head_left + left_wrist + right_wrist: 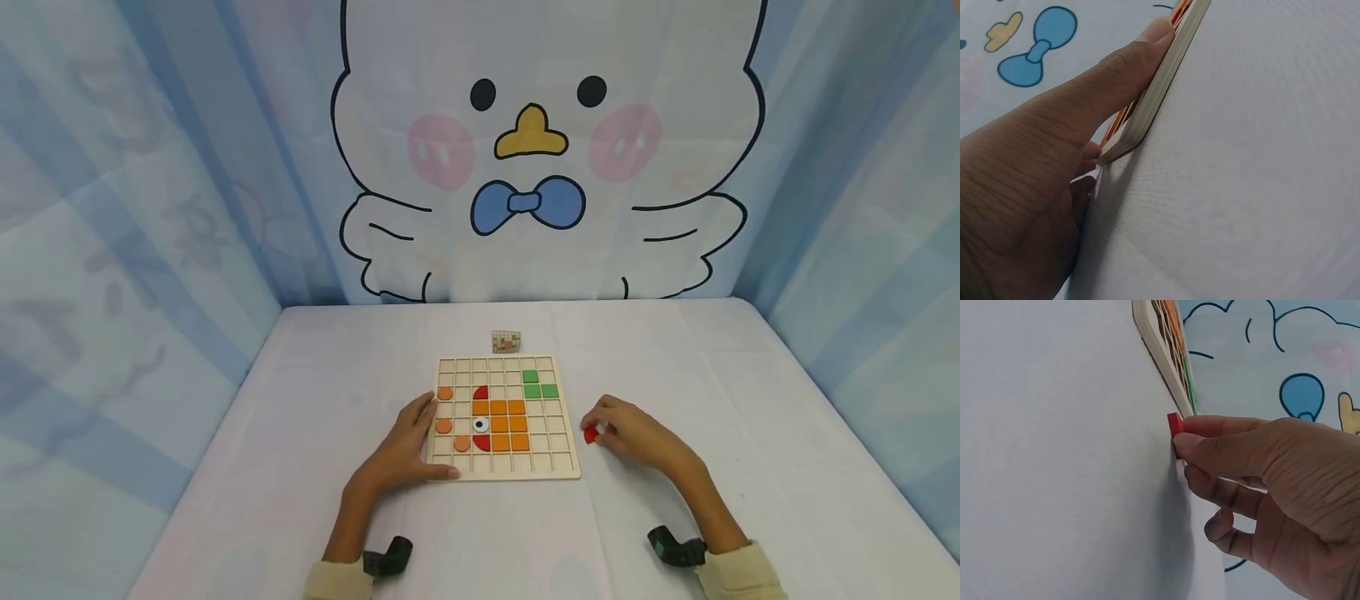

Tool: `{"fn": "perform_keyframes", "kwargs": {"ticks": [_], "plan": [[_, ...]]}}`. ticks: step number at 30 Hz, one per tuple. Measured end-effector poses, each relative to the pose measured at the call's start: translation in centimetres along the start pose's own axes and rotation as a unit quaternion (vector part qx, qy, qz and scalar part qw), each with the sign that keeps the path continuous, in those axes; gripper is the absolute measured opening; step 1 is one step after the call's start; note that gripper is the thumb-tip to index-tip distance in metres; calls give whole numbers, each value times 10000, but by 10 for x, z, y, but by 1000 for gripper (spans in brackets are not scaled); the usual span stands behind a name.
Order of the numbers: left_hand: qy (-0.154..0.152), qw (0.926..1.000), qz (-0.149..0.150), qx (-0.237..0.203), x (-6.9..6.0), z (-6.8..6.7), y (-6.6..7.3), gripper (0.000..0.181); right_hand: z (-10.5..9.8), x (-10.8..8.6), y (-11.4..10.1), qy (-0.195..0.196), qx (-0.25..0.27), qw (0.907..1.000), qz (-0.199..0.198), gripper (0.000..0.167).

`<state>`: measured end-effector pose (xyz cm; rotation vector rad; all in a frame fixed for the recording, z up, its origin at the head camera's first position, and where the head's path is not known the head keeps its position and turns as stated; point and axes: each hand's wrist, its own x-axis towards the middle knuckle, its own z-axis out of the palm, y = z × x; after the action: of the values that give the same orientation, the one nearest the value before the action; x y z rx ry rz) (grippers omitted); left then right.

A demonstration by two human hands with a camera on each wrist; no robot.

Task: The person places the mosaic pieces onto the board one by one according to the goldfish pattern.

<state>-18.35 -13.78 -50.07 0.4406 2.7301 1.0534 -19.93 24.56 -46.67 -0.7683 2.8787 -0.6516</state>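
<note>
A wooden grid board (540, 467) lies on the table, with colored pieces set in its squares. My left hand (405, 446) holds its near left corner, thumb along the front edge and fingers at the left side. In the left wrist view, the thumb (1141, 53) rests against the board's rim (1154, 100). To the right of the board, my right hand (633, 432) pinches a small red piece (591, 435) between thumb and index finger. The right wrist view shows this red piece (1175, 425) edge-on, close to the tabletop; its full outline is hidden.
Orange squares (498, 423), orange discs (445, 393), red quarter pieces (481, 443), green squares (532, 391) and an eye piece (481, 425) sit on the board. A small patterned card (506, 341) stands behind it. Printed curtains (525, 267) border the white table (360, 350).
</note>
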Motion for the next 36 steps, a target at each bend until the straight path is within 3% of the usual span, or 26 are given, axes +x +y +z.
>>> {"fn": "perform_keyframes", "kwargs": {"ticks": [5,9,12,19,22,26,31,36], "plan": [[10,10000,10,5,0,1,-1,122,2,2,-1,75,49,9998,151,24],[-7,10000,-9,-7,0,1,-1,122,6,3,-2,194,17,9998,-37,15],[-26,10000,-48,-18,1,1,-1,122,6,5,-2,384,-115,9991,-143,22],[-24,10000,-70,40,2,1,-3,124,6,3,1,607,-417,9971,184,22],[-49,9999,-100,57,2,1,-2,123,6,2,2,630,-426,9971,44,18],[-27,10000,-73,39,1,2,-2,122,7,2,2,762,-317,9966,0,27],[-30,10000,-54,-17,1,1,-1,123,7,2,3,689,-256,9968,302,22],[-39,10000,-55,22,1,0,-1,122,8,3,4,583,-358,9973,267,20]]}}
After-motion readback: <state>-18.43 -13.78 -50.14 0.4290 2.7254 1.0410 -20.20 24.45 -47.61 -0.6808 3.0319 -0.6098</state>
